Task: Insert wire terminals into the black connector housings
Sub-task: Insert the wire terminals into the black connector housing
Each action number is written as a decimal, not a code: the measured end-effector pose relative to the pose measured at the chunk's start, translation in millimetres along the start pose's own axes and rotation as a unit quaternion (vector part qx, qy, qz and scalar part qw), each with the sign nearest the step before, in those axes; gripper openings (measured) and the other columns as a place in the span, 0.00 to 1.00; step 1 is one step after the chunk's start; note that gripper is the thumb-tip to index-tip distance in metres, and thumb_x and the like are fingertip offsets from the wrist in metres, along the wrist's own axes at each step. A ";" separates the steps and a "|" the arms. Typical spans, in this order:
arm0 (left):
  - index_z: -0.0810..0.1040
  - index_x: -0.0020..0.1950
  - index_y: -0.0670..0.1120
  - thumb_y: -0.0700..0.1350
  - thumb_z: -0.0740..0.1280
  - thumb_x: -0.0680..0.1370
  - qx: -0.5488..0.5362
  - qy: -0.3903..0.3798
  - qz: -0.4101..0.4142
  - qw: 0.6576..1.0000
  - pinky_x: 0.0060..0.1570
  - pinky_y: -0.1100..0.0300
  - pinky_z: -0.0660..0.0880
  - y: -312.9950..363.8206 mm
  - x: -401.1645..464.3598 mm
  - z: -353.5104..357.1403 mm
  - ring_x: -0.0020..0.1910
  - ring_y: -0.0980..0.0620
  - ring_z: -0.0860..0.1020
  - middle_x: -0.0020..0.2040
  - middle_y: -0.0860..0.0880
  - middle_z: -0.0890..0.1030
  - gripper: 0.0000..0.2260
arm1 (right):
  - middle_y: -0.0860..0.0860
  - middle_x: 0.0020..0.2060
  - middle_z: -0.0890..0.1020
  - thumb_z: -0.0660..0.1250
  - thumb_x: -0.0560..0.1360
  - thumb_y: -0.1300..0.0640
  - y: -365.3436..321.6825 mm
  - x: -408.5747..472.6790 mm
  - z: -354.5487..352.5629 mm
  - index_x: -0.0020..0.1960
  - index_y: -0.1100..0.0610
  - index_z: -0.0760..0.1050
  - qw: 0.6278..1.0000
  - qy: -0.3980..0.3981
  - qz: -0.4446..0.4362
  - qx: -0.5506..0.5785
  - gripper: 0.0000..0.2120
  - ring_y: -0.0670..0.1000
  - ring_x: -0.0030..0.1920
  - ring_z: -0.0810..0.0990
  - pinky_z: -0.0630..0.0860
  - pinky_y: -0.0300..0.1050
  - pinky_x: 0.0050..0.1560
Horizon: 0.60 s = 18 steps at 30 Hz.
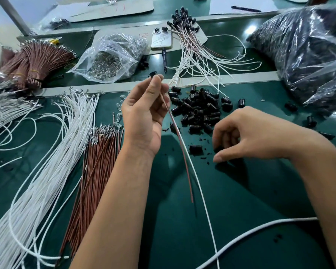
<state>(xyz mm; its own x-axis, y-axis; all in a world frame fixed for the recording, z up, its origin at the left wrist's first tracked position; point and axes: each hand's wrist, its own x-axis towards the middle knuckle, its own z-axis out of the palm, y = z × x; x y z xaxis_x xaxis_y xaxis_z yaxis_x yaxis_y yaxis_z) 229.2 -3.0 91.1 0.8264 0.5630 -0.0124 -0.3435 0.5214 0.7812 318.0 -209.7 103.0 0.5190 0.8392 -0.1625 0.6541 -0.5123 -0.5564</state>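
- One small black plastic connector housing [153,74] is pinched at the fingertips of the left hand [144,111], which is raised above the green work mat [231,200].
- Two wires are seen hanging from that housing: one thin brown insulated wire [184,162] and one thin white insulated wire [202,191]. Both trail down towards the near edge of the mat.
- The left hand's fingers are observed curled closed around the housing and the upper ends of the two wires.
- The right hand [254,136] is held low over the mat, fingers loosely curled and pointing down at the near edge of the loose pile of black connector housings [199,111]. Whether a housing is gripped cannot be told; the fingertips are blurred.
- The pile is too dense for an exact count; several dozen housings are estimated, with stray pieces around it.
- One flat bundle of brown terminated wires [97,162] and one larger sheaf of white terminated wires [52,152] are laid left of the left forearm.
- One heap of finished white-and-brown wire assemblies [194,55] is noted beyond the pile.
- One clear plastic bag of metal terminals [113,59], one smartphone [161,38] and one large clear bag of black parts [303,49] are recorded further back.
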 end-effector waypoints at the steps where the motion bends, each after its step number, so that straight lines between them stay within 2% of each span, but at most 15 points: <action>1: 0.81 0.51 0.40 0.44 0.73 0.71 -0.011 0.006 0.000 1.000 0.38 0.63 0.75 0.9 0.7 -0.5 0.36 0.53 0.77 0.38 0.47 0.82 0.12 | 0.42 0.31 0.84 0.83 0.66 0.46 -0.6 2.1 1.6 0.39 0.47 0.83 1.000 0.028 -0.006 0.001 0.10 0.42 0.31 0.82 0.78 0.37 0.36; 4: 0.81 0.50 0.41 0.45 0.72 0.72 -0.053 0.037 0.015 0.998 0.34 0.64 0.73 5.3 2.2 -4.7 0.33 0.54 0.75 0.37 0.48 0.81 0.10 | 0.43 0.28 0.82 0.82 0.68 0.49 -3.0 10.7 9.0 0.41 0.50 0.85 0.991 0.131 -0.016 -0.025 0.08 0.42 0.32 0.81 0.78 0.39 0.39; 7: 0.80 0.50 0.41 0.43 0.71 0.76 -0.076 0.128 0.052 0.988 0.31 0.64 0.69 12.7 6.8 -13.9 0.30 0.55 0.73 0.36 0.49 0.79 0.06 | 0.43 0.27 0.81 0.82 0.69 0.48 -12.0 17.8 12.8 0.41 0.51 0.84 0.980 0.194 -0.025 -0.017 0.09 0.43 0.32 0.80 0.76 0.38 0.37; 10: 0.79 0.49 0.39 0.39 0.69 0.78 0.008 0.288 0.089 0.954 0.27 0.62 0.67 18.6 11.8 -21.7 0.27 0.54 0.72 0.33 0.48 0.78 0.03 | 0.42 0.29 0.82 0.79 0.73 0.50 -31.7 34.5 10.6 0.41 0.51 0.85 0.966 0.253 -0.050 0.004 0.07 0.42 0.32 0.80 0.73 0.32 0.37; 12: 0.78 0.47 0.39 0.38 0.70 0.78 0.092 0.353 0.096 0.926 0.25 0.61 0.68 19.2 11.8 -24.3 0.25 0.54 0.73 0.33 0.47 0.79 0.03 | 0.44 0.33 0.83 0.77 0.75 0.53 -46.9 56.4 12.8 0.43 0.53 0.86 0.965 0.250 -0.065 -0.034 0.04 0.43 0.35 0.80 0.77 0.37 0.42; 14: 0.78 0.44 0.40 0.38 0.70 0.78 0.132 0.352 0.082 0.923 0.25 0.61 0.70 18.1 11.1 -25.1 0.26 0.55 0.74 0.34 0.47 0.79 0.03 | 0.49 0.41 0.86 0.75 0.76 0.55 -58.3 82.8 18.3 0.48 0.54 0.86 0.965 0.234 -0.063 -0.099 0.03 0.49 0.43 0.82 0.80 0.45 0.52; 16: 0.77 0.43 0.42 0.38 0.70 0.78 0.152 0.334 0.069 0.928 0.27 0.61 0.71 16.4 12.0 -25.7 0.27 0.54 0.75 0.34 0.48 0.79 0.05 | 0.53 0.49 0.85 0.73 0.78 0.58 -64.2 109.1 23.3 0.55 0.54 0.84 0.955 0.238 -0.056 -0.169 0.06 0.54 0.54 0.81 0.79 0.47 0.58; 18: 0.76 0.42 0.43 0.38 0.70 0.78 0.168 0.317 0.060 0.932 0.26 0.61 0.69 13.9 13.9 -25.2 0.26 0.54 0.74 0.33 0.48 0.78 0.05 | 0.55 0.53 0.83 0.71 0.79 0.63 -66.7 131.5 24.7 0.59 0.56 0.83 0.942 0.230 -0.058 -0.237 0.10 0.57 0.59 0.78 0.77 0.49 0.60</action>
<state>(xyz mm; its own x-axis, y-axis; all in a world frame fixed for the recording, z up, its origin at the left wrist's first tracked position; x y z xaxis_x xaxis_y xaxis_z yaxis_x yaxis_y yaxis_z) 224.7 28.3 86.0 0.3252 0.9254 -0.1948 -0.1703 0.2600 0.9505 329.0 -60.6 98.6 0.5419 0.7819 0.3081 0.8363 -0.5380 -0.1055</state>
